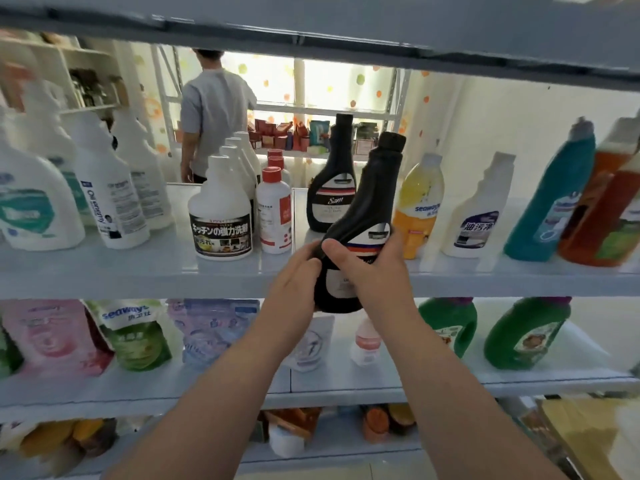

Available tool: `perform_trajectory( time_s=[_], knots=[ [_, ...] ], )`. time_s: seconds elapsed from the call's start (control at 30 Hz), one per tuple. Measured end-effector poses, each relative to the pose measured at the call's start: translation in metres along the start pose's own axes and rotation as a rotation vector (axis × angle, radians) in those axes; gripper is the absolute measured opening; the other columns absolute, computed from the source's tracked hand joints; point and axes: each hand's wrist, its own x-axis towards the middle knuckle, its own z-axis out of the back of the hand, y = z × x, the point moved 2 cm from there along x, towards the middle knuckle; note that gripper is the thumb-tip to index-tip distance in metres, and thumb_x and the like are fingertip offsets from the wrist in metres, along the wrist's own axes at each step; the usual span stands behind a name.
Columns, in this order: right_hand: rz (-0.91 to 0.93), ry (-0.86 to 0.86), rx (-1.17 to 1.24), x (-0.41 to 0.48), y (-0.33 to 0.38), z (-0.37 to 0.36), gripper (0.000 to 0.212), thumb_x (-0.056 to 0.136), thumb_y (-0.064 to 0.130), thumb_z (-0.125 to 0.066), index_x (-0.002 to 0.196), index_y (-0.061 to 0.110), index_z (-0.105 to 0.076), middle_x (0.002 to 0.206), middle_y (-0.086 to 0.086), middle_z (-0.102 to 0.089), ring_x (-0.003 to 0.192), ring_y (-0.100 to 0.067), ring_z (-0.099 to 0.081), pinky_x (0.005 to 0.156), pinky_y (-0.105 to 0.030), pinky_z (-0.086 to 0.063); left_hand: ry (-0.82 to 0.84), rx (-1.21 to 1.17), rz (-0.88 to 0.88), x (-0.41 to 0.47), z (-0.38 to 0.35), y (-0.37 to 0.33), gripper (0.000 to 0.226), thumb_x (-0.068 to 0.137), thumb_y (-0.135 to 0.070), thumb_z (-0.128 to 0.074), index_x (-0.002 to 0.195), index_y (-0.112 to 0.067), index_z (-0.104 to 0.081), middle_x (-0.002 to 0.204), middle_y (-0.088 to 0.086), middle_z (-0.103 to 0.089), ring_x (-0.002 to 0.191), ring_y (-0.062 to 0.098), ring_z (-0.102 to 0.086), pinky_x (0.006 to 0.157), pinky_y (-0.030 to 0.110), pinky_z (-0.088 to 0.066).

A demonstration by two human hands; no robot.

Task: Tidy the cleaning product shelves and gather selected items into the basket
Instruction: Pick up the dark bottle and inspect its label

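A black bottle with a black cap tilts to the right in front of the middle shelf. My right hand grips its body from the right, thumb across the label. My left hand holds its lower left side. Behind it a second black bottle labelled "Sam" stands upright on the shelf. No basket is in view.
White bottles stand left of the black ones; a yellow bottle, a white one, a teal bottle and orange ones stand to the right. Refill pouches and green jugs fill the lower shelf. A person stands beyond the shelves.
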Motion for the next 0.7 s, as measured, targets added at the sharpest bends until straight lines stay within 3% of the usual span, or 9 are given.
perform_trajectory(
  time_s=[0.07,0.13,0.23,0.3,0.37,0.53,0.7],
  knots=[
    [0.041,-0.046,-0.021,0.018,0.001,-0.004,0.094,0.053,0.068,-0.082,0.128,0.036,-0.036,0.106,0.026,-0.056,0.086,0.031,-0.052,0.058,0.004,-0.041,0.007,0.171,-0.128,0.01,0.001,-0.003,0.039,0.089,-0.045,-0.039,0.118,-0.062,-0.059,0.12,-0.023,-0.069,0.114,-0.001,-0.063,0.099,0.029,-0.053],
    [0.088,-0.066,-0.05,0.037,-0.003,-0.009,0.09,0.056,0.066,-0.083,0.126,0.04,-0.033,0.106,0.031,-0.051,0.091,0.035,-0.047,0.06,0.007,-0.038,-0.052,0.509,-0.282,0.015,0.007,0.002,0.043,0.092,-0.051,-0.035,0.132,-0.056,-0.05,0.124,-0.025,-0.063,0.111,-0.005,-0.057,0.094,0.024,-0.049],
    [0.106,-0.094,-0.064,0.06,-0.013,-0.013,0.087,0.064,0.056,-0.089,0.126,0.04,-0.03,0.107,0.032,-0.048,0.094,0.025,-0.053,0.064,0.009,-0.037,-0.182,1.059,-0.494,0.018,0.02,0.022,0.053,0.095,-0.039,-0.047,0.142,-0.017,-0.055,0.127,0.004,-0.065,0.113,0.02,-0.059,0.097,0.038,-0.048],
    [0.114,-0.105,-0.101,0.071,-0.02,-0.017,0.088,0.065,0.056,-0.09,0.127,0.039,-0.031,0.107,0.032,-0.047,0.094,0.017,-0.053,0.067,0.008,-0.038,-0.203,1.273,-0.537,0.02,0.03,0.039,0.054,0.092,-0.039,-0.048,0.133,-0.009,-0.064,0.123,0.012,-0.067,0.114,0.033,-0.062,0.103,0.051,-0.048],
    [0.123,-0.11,-0.125,0.079,-0.026,-0.02,0.089,0.065,0.059,-0.089,0.13,0.037,-0.032,0.111,0.028,-0.049,0.099,0.008,-0.055,0.068,0.003,-0.042,-0.174,1.362,-0.519,0.023,0.038,0.052,0.056,0.09,-0.042,-0.05,0.132,-0.009,-0.066,0.125,0.015,-0.066,0.118,0.037,-0.061,0.106,0.055,-0.045],
    [0.137,-0.095,-0.135,0.096,-0.035,-0.034,0.095,0.063,0.062,-0.085,0.136,0.031,-0.034,0.128,0.01,-0.055,0.116,-0.008,-0.056,0.087,-0.012,-0.043,-0.187,1.467,-0.586,0.028,0.043,0.068,0.063,0.086,-0.045,-0.054,0.14,-0.013,-0.06,0.13,0.013,-0.063,0.123,0.035,-0.057,0.107,0.05,-0.041],
    [0.164,-0.141,-0.183,0.108,-0.044,-0.046,0.095,0.066,0.061,-0.085,0.139,0.027,-0.034,0.132,0.006,-0.053,0.118,-0.01,-0.055,0.086,-0.009,-0.042,-0.225,1.488,-0.66,0.034,0.044,0.078,0.07,0.08,-0.048,-0.059,0.14,-0.011,-0.06,0.131,0.014,-0.062,0.123,0.036,-0.054,0.111,0.05,-0.033]
  ],
)
